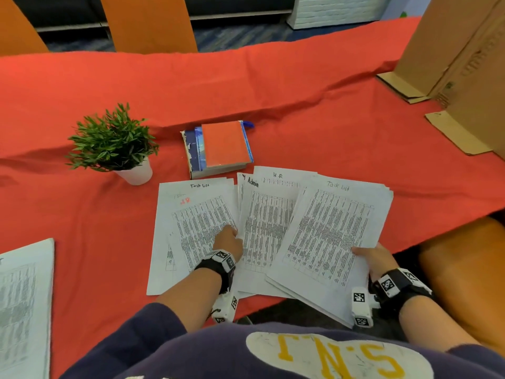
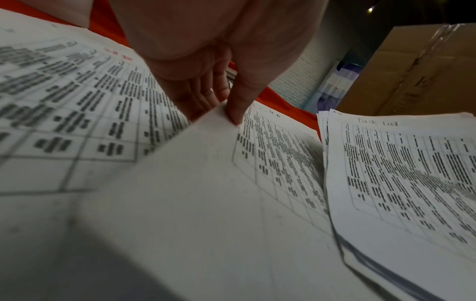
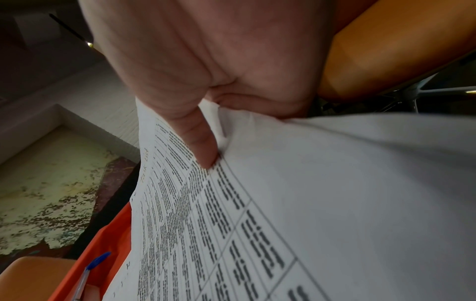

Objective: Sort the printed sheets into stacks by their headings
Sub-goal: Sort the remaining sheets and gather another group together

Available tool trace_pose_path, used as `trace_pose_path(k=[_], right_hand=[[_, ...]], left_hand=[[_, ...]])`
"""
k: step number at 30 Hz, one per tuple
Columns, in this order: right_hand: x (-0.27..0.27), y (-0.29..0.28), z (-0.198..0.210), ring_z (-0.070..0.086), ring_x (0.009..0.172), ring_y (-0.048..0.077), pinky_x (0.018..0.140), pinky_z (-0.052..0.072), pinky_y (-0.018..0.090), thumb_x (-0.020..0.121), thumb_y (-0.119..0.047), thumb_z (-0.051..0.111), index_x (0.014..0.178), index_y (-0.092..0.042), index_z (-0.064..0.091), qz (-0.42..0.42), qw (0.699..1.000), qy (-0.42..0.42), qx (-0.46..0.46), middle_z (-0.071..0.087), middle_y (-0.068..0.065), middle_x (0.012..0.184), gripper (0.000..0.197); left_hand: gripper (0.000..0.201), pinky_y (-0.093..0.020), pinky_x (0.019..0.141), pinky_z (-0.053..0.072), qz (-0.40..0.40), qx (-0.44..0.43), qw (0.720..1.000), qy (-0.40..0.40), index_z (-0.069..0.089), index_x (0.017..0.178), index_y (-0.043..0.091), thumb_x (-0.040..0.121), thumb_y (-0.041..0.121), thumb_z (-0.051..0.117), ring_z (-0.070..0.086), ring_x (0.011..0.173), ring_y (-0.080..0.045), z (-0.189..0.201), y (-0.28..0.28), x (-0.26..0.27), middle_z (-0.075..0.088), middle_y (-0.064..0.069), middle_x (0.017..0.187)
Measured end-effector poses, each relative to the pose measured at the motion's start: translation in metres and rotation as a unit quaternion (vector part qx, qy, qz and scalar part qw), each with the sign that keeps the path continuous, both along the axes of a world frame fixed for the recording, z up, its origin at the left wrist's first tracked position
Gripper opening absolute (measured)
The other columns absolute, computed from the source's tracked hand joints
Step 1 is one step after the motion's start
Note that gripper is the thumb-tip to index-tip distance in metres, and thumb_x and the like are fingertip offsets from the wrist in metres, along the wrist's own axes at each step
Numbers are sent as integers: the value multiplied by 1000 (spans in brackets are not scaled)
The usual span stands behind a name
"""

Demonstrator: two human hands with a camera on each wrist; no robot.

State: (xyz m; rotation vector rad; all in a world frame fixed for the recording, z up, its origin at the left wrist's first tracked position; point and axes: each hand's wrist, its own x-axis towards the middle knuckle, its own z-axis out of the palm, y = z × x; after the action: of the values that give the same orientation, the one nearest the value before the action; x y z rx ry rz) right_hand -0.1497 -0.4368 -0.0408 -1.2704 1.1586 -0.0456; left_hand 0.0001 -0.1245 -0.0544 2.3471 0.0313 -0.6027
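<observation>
Printed sheets lie fanned on the red tablecloth (image 1: 273, 105). The left pile (image 1: 191, 214) shows a "Task list" heading and a sheet marked "HR" in red. In the middle lies an "Admin" sheet (image 1: 263, 222) over an "H.R" sheet (image 1: 278, 177). My left hand (image 1: 229, 239) pinches the Admin sheet's left edge (image 2: 206, 173), thumb (image 2: 238, 106) on top and fingers (image 2: 203, 95) beneath. My right hand (image 1: 374, 258) grips a thick "Task list" stack (image 1: 328, 231) at its lower right; the thumb (image 3: 201, 146) presses the top sheet (image 3: 296, 203).
A potted plant (image 1: 114, 140) and a pile of books (image 1: 218, 149) stand just behind the sheets. Another paper stack (image 1: 24, 305) lies at the left edge. Cardboard boxes (image 1: 459, 58) occupy the right rear. A blue pen (image 3: 90, 270) lies on the cloth.
</observation>
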Motion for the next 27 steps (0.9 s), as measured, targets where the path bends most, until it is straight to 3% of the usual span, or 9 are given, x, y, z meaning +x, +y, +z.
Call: trace_pose_path(k=[4, 9, 13, 15, 18, 21, 23, 25, 27], right_hand=[[2, 1, -1, 62, 106, 40, 96, 46, 59, 83, 7, 63, 123, -9, 59, -5, 1000, 3, -5, 65, 18, 120, 44], [8, 1, -4, 62, 105, 40, 96, 46, 59, 83, 6, 63, 125, -9, 58, -8, 1000, 9, -2, 64, 18, 121, 45], [11, 2, -2, 62, 107, 40, 97, 46, 59, 83, 5, 63, 127, -8, 56, -6, 1000, 16, -5, 63, 19, 124, 46], [11, 2, 2, 61, 108, 40, 97, 46, 58, 84, 5, 62, 128, -7, 55, -9, 1000, 16, -9, 62, 19, 124, 46], [8, 2, 7, 62, 107, 39, 97, 46, 57, 85, 6, 61, 129, -6, 56, -15, 1000, 11, -15, 62, 19, 123, 46], [4, 3, 10, 61, 100, 37, 96, 45, 56, 85, 9, 59, 127, -6, 56, -24, 999, -5, -21, 62, 18, 120, 45], [1, 3, 12, 62, 93, 35, 96, 45, 56, 85, 10, 58, 126, -6, 56, -27, 999, -8, -24, 62, 17, 117, 44], [-2, 4, 14, 62, 84, 31, 95, 46, 55, 85, 10, 58, 123, -6, 58, -20, 999, -7, -27, 62, 16, 113, 41], [-3, 6, 16, 62, 80, 28, 91, 48, 51, 86, 10, 58, 117, -8, 59, -14, 999, -4, -30, 63, 15, 109, 36]], left_hand=[[9, -22, 45, 33, 37, 8, 999, -27, 46, 88, 10, 93, 4, 44, 44, 56, -10, 6, 18, 5, 49, 1, 72], [17, -24, 48, 35, 15, -15, 998, -63, 45, 84, 13, 90, -2, 40, 42, 55, -14, 16, 35, 1, 51, -4, 74], [35, -25, 52, 41, -43, -44, 997, -57, 44, 114, 19, 89, -5, 41, 48, 63, -12, 19, 29, -5, 52, 0, 89], [40, -26, 53, 43, -54, -51, 996, -40, 43, 120, 22, 89, -4, 43, 52, 67, -15, 20, 21, -4, 50, 2, 87], [12, -23, 49, 38, -62, -43, 996, -44, 50, 98, 13, 92, 5, 43, 47, 60, -11, 20, 4, 3, 51, 0, 80], [9, -23, 46, 34, -28, -22, 999, -26, 48, 87, 9, 95, 10, 42, 41, 56, -12, 11, -11, 15, 49, -3, 76], [10, -26, 50, 43, -3, -8, 1000, -11, 54, 94, 5, 93, 12, 46, 51, 66, -17, 3, -19, 23, 56, -11, 92], [18, -34, 67, 56, 7, 19, 1000, 13, 59, 103, 4, 90, 16, 53, 61, 84, -25, -3, -24, 29, 58, -15, 108], [24, -39, 80, 58, 11, 33, 999, 34, 60, 109, 8, 87, 17, 57, 63, 94, -28, -7, -27, 33, 56, -14, 115]])
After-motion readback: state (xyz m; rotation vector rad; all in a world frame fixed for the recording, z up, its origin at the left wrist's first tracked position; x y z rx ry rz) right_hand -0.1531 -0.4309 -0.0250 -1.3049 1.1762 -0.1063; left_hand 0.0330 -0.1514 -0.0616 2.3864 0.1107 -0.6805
